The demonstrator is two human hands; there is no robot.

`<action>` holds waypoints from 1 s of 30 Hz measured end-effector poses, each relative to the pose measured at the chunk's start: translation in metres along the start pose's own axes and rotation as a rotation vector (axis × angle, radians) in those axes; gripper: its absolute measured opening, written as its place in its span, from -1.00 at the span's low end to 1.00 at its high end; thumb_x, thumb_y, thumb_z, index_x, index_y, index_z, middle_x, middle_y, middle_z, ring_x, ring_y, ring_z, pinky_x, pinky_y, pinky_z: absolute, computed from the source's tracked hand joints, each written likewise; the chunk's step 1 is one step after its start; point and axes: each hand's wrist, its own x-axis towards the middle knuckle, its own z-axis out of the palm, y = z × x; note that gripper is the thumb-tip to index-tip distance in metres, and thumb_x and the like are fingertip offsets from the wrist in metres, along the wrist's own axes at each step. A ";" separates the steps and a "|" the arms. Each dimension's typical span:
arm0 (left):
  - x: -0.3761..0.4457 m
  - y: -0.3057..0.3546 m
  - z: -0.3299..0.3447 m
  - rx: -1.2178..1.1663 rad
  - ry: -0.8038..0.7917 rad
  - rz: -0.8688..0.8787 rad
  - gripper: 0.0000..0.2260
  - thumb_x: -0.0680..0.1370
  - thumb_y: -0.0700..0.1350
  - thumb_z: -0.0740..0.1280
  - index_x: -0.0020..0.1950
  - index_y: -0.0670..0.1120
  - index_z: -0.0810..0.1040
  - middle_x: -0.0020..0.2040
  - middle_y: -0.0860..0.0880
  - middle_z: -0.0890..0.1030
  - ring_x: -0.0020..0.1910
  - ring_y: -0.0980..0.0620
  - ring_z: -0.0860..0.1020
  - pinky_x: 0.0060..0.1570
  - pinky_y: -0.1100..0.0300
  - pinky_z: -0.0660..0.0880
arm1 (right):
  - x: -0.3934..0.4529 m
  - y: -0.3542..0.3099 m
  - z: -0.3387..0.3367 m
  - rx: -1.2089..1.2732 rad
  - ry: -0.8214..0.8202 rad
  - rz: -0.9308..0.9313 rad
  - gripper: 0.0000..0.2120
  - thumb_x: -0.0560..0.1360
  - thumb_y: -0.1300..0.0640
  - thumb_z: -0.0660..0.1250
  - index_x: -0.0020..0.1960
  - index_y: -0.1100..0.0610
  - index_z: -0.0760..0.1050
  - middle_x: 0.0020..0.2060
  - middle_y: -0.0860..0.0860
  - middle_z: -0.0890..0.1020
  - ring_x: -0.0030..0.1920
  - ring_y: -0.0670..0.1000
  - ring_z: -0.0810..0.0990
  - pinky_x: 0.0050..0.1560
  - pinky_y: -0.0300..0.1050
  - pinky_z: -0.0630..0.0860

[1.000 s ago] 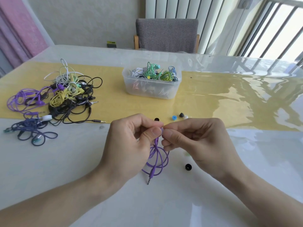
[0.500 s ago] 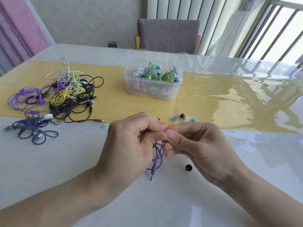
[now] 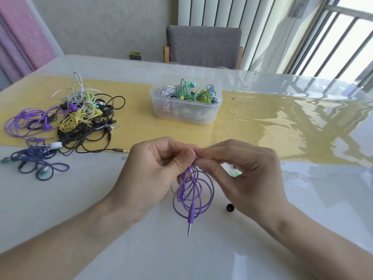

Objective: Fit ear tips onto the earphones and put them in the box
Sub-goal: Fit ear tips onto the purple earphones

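1. Earphones in a tangled heap, purple, yellow, black, white and navy, lie at the far left, partly on the yellow table runner
2. Left hand has thumb and fingers curled, pinching the top of the purple earphones
3. Their cord hangs in loops between the two hands, its plug pointing down near the white table
4. Clear plastic box stands on the runner beyond the hands, holding green, white and blue earphones
5. Right hand pinches the same spot, fingertips meeting the left hand's
6. Black ear tip lies on the table just beside the right wrist; a green ear tip shows under the right fingers
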 end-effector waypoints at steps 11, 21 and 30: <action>-0.001 -0.008 0.000 -0.087 -0.028 0.005 -0.85 0.37 -0.11 0.42 -0.15 -0.17 0.63 -0.23 -0.11 0.68 -0.28 0.05 0.56 -0.24 0.27 0.53 | 0.005 -0.005 -0.011 0.254 -0.099 0.215 -0.93 0.45 0.12 0.49 -0.07 0.05 0.69 -0.20 -0.09 0.74 -0.22 -0.02 0.72 -0.15 -0.23 0.57; 0.000 -0.009 0.000 -0.152 -0.115 -0.086 -0.89 0.45 -0.07 0.36 -0.17 -0.06 0.67 -0.17 -0.10 0.67 -0.27 0.02 0.55 -0.25 0.22 0.53 | 0.005 -0.003 -0.011 0.275 -0.120 0.253 -0.90 0.44 0.15 0.51 -0.05 0.02 0.69 -0.15 0.00 0.74 -0.17 0.05 0.72 -0.09 -0.07 0.62; 0.001 -0.007 -0.007 -0.037 -0.169 -0.028 -0.81 0.42 -0.19 0.43 0.03 -0.15 0.65 -0.04 -0.18 0.68 -0.21 0.00 0.55 -0.22 0.19 0.53 | 0.006 -0.005 -0.017 0.314 -0.103 0.333 -0.92 0.40 0.23 0.53 -0.13 0.16 0.67 -0.21 0.02 0.75 -0.20 0.05 0.74 -0.14 -0.09 0.65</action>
